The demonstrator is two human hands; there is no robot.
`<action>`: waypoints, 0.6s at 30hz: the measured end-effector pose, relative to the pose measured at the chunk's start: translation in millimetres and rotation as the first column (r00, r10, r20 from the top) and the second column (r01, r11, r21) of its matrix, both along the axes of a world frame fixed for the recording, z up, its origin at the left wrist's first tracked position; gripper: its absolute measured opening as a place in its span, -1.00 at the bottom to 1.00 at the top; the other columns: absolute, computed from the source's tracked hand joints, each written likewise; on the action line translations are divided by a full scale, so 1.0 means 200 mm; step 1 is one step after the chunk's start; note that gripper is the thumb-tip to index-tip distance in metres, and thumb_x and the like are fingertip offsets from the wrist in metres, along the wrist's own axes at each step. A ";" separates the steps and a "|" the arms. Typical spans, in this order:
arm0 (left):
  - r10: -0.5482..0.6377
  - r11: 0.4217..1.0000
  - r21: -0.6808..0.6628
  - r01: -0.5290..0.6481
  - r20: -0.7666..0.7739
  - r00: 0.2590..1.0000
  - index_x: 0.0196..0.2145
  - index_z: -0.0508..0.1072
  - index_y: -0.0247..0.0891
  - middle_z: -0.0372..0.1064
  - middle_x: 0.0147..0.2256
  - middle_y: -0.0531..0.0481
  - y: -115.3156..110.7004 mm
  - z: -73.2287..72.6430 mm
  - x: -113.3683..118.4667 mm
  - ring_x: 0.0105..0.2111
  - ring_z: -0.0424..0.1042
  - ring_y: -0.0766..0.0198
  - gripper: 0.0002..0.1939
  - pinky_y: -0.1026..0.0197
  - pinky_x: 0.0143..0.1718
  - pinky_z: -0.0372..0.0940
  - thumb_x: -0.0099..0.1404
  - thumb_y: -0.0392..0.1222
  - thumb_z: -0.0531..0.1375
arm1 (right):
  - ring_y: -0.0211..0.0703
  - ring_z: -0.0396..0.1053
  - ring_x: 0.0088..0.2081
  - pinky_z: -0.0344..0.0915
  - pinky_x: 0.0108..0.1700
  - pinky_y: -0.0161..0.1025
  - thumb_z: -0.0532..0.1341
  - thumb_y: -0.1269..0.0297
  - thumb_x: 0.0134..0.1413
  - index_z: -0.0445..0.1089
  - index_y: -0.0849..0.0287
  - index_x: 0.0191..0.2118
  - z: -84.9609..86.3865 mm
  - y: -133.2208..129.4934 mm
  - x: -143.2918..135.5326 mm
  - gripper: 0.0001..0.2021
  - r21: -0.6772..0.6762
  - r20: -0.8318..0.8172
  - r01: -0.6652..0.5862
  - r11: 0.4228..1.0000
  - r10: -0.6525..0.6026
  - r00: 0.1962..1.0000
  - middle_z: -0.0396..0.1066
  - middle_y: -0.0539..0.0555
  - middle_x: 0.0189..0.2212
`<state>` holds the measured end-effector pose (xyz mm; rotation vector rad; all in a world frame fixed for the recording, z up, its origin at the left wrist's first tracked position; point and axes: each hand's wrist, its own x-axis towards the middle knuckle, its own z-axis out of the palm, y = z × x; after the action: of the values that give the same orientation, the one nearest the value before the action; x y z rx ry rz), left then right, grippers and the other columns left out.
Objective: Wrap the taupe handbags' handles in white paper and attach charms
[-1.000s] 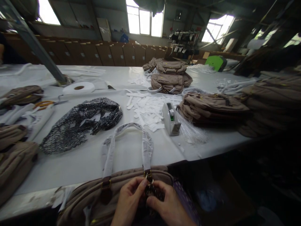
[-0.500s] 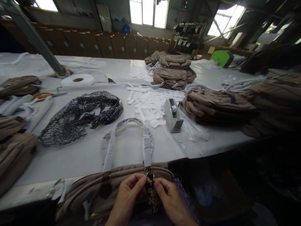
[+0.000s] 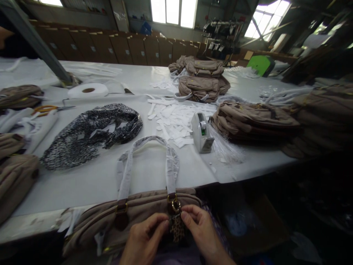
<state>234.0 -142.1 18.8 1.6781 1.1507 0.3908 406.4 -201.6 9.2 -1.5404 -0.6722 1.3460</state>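
A taupe handbag [image 3: 143,209] lies at the table's front edge, its strap [image 3: 171,169] wrapped in white and standing up. A gold ring [image 3: 175,206] hangs at the right strap base, with a leopard-print charm [image 3: 177,228] below it. My right hand [image 3: 202,232] pinches the charm's upper right side, just under the ring. To the charm's left, my left hand [image 3: 147,237] has thumb and forefinger drawn together close to its edge. Whether anything is between those left fingertips cannot be made out.
A tape dispenser [image 3: 202,133] stands beside white paper strips [image 3: 176,123]. Crumpled black-and-white wrap [image 3: 91,136] lies left, near orange-handled scissors [image 3: 48,109] and a white roll [image 3: 88,91]. More taupe bags [image 3: 253,119] are stacked right. A metal post [image 3: 41,44] rises at left.
My left hand has left the ring and moved down and slightly left. My right fingertips have risen slightly towards the ring. The charm now hangs more in view, turned flatter.
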 end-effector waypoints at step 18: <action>0.154 0.971 0.196 -0.136 -0.077 0.985 -0.55 0.43 -0.19 0.27 -0.68 0.18 -0.04 0.03 0.05 -0.68 0.25 0.41 -0.79 0.40 -0.60 0.10 0.16 -0.09 0.14 | -0.13 0.44 -0.35 0.31 -0.31 -0.28 0.33 0.05 -0.09 0.39 0.27 -0.29 0.01 0.00 -0.02 -0.64 -0.025 -0.054 0.050 0.998 -0.051 0.997 0.52 0.13 -0.41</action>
<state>243.3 -150.0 25.5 1.7970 1.3443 0.5341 402.1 -202.1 11.5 -1.5237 -0.5815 1.3572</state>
